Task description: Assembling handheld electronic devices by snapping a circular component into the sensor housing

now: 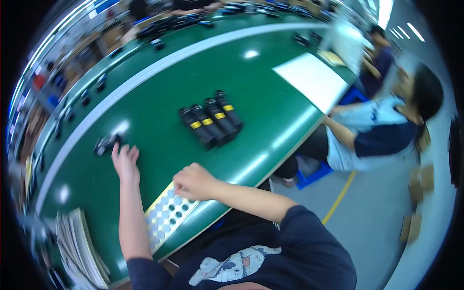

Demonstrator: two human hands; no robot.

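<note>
My left hand reaches out over the green table, its fingers extended and a little apart. Just beyond its fingertips lies a small black device, blurred; whether they touch cannot be made out. My right hand is closed, its fingers bent down at the upper end of a sheet of round stickers. Whatever those fingers pinch is hidden under the hand. The sheet has a yellowish edge, pale round stickers in rows, and several dark round gaps. Farther out, several black handheld devices with yellow labels lie side by side in a row.
A stack of papers or cards stands at the lower left. White sheets lie at the far right, before a seated co-worker. A pale rail curves along the far side, with more black devices beyond it.
</note>
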